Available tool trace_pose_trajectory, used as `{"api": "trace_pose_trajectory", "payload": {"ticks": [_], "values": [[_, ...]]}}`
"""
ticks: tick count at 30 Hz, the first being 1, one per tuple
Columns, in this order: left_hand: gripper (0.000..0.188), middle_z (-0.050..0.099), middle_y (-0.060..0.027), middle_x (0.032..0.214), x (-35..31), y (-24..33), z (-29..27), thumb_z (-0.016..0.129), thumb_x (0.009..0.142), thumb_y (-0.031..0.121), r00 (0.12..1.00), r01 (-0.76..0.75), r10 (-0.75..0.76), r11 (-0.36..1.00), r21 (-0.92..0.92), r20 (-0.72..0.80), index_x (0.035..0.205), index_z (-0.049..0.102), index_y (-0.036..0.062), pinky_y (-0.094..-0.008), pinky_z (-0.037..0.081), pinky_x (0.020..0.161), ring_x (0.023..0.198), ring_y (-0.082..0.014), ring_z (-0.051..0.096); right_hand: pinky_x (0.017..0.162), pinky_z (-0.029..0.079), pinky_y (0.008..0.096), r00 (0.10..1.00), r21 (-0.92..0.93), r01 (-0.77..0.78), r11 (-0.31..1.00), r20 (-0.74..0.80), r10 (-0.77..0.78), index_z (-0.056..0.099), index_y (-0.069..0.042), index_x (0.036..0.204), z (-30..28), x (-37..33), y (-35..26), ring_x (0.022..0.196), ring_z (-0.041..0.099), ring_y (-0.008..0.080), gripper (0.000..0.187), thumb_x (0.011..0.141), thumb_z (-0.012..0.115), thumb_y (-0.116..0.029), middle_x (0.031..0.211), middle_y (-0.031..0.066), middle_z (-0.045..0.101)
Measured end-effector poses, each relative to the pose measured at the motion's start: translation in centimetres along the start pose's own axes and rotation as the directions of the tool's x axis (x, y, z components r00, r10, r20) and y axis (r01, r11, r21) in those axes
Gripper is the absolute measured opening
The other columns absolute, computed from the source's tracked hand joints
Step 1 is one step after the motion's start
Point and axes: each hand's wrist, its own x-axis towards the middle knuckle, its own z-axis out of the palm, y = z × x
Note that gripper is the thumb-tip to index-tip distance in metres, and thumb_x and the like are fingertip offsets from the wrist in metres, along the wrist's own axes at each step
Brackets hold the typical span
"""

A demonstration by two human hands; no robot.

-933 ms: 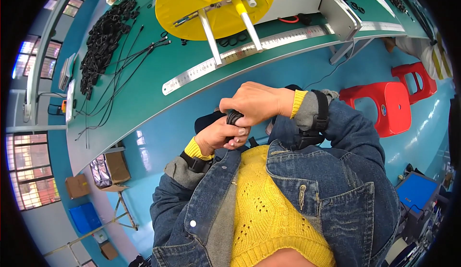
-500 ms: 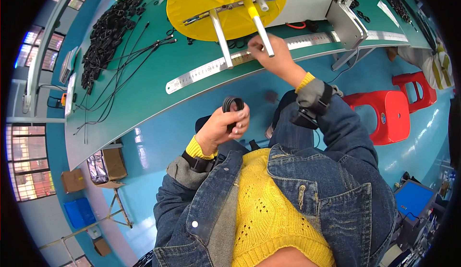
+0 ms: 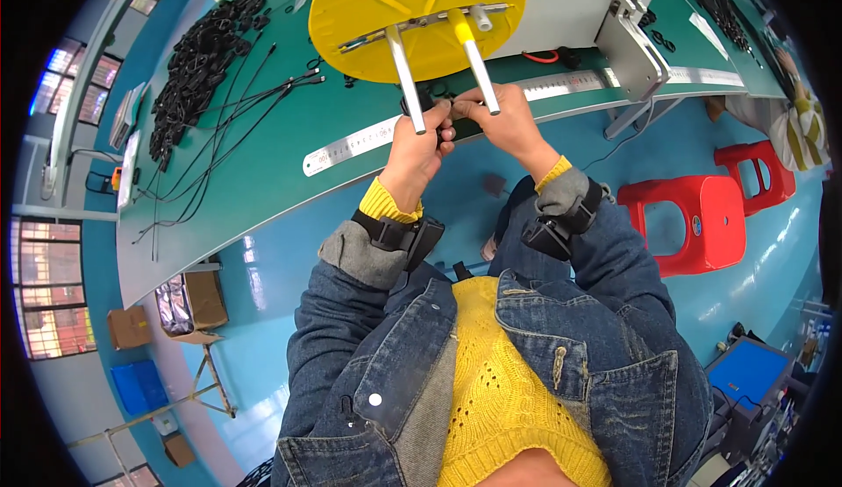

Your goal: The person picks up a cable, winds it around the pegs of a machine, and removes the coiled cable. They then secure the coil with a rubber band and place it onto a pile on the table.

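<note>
My left hand [image 3: 414,156] is closed around a coiled black cable [image 3: 424,101], mostly hidden by my fingers and a metal rod. My right hand [image 3: 511,126] meets it, thumb and forefinger pinched together at the coil; whatever lies between those fingertips is too small to name. Both hands are just beneath a yellow disc [image 3: 377,27] on a machine. Two metal rods, a left one [image 3: 405,79] and a right one with a yellow sleeve [image 3: 479,71], stick out from the disc toward me, in front of my fingers.
A long steel ruler [image 3: 351,147] runs along the front edge of the green table [image 3: 263,158]. A heap of black cables [image 3: 197,71] and several loose cables [image 3: 232,119] lie at left. The machine's grey body [image 3: 566,22] stands behind. Red stools [image 3: 715,224] are at right.
My left hand has risen with the coiled cable from in front of the table to below the disc, joining my right hand. My right hand has lowered slightly, its fingers now at the coil.
</note>
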Motion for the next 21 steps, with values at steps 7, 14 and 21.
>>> {"api": "trace_pose_trajectory", "payload": {"ticks": [7,14,21], "values": [[0.012,0.046,-0.0016,0.061,0.6,-0.2,1.0,0.055,0.082,0.012,1.0,-0.014,0.015,0.996,0.09,-0.009,0.074,0.053,0.0029,-0.0213,0.033,0.042,0.053,-0.0099,0.044,0.053,0.043,0.0233,1.0,0.137,-0.001,0.991,0.013,-0.001,0.065,0.004,0.084,-0.8,-0.1,0.6,0.059,0.053,0.0094,0.015,0.076,0.064,-0.009,0.069,0.0031,0.062],[0.007,0.046,-0.0026,0.063,1.5,0.8,0.3,0.054,0.081,0.007,0.995,0.056,-0.031,0.96,0.276,-0.091,0.08,0.051,-0.0001,-0.0218,0.032,0.041,0.052,-0.0099,0.042,0.044,0.029,0.0177,0.938,0.555,-0.257,0.791,-0.055,0.343,0.063,0.002,0.09,-3.2,-0.5,-0.9,0.051,0.038,0.0023,0.018,0.081,0.063,-0.013,0.068,-0.002,0.055],[0.014,0.049,-0.0013,0.06,-1.1,2.7,-1.6,0.055,0.082,0.014,0.971,-0.063,0.191,0.786,0.614,-0.144,0.075,0.055,0.0015,-0.0218,0.037,0.043,0.051,-0.0084,0.045,0.051,0.037,0.0194,0.951,0.552,-0.257,0.794,-0.003,0.309,0.065,0.001,0.085,-3.7,-3.0,-1.2,0.06,0.047,0.0048,0.014,0.08,0.063,-0.012,0.072,-0.0002,0.059]]}}
